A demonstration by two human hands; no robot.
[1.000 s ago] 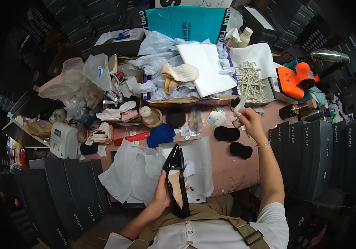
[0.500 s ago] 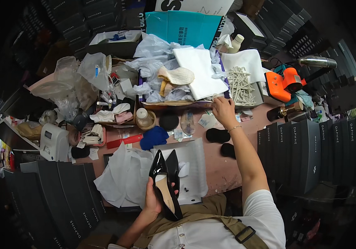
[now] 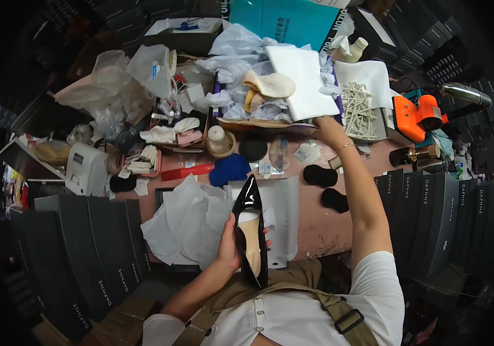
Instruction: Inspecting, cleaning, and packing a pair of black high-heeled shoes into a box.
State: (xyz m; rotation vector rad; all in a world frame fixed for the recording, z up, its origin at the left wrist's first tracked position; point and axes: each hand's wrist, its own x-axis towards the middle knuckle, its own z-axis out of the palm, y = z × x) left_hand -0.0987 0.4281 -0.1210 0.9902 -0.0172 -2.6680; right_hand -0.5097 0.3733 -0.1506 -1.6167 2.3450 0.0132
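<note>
Black shoe (image 3: pixel 251 237) in curled left hand (image 3: pixel 229 243); opening of right hand (image 3: pixel 331 132) unclear.

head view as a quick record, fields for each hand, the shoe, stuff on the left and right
left hand: holds glossy black shoe
right hand: at front edge of box of crumpled wrapping; fingertips hidden
shoe: pointed toe away from person, light insole showing
left side: crumpled white paper, white machine
right side: black oval pads, orange device

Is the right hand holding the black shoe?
No, the left hand grips the black shoe, while the right hand is at the near-right corner of the purple-edged box.
</note>
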